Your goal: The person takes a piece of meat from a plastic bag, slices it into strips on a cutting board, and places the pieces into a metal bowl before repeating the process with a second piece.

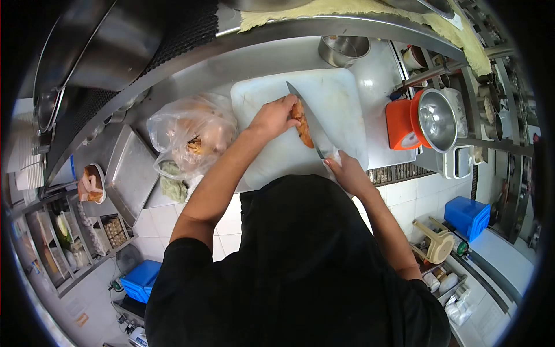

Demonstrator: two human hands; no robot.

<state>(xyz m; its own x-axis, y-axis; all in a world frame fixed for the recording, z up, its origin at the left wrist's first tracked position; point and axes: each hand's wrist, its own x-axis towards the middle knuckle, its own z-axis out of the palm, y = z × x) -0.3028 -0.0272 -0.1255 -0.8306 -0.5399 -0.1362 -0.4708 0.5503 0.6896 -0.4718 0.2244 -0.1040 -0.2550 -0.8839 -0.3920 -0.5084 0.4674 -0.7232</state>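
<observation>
On a white cutting board (350, 118) lies a long, browned piece of food (303, 130) that looks like cooked meat. My left hand (273, 120) grips its far part, with fingers and thumb bent around it. A large kitchen knife (307, 111) is in my right hand (348, 174), fingers wrapped about its handle, where something white also shows. The blade runs along the right side of the food, tip pointing away from me. Left of the board, close to my left forearm, sits a clear plastic bag (196, 130) with brownish pieces inside.
A steel pot (344, 51) stands behind the board. To the right is an orange scale (400, 124) beside a steel bowl (437, 120). A metal tray (130, 168) and a crumpled green cloth (172, 184) lie left. A steel shelf edge (324, 25) crosses overhead.
</observation>
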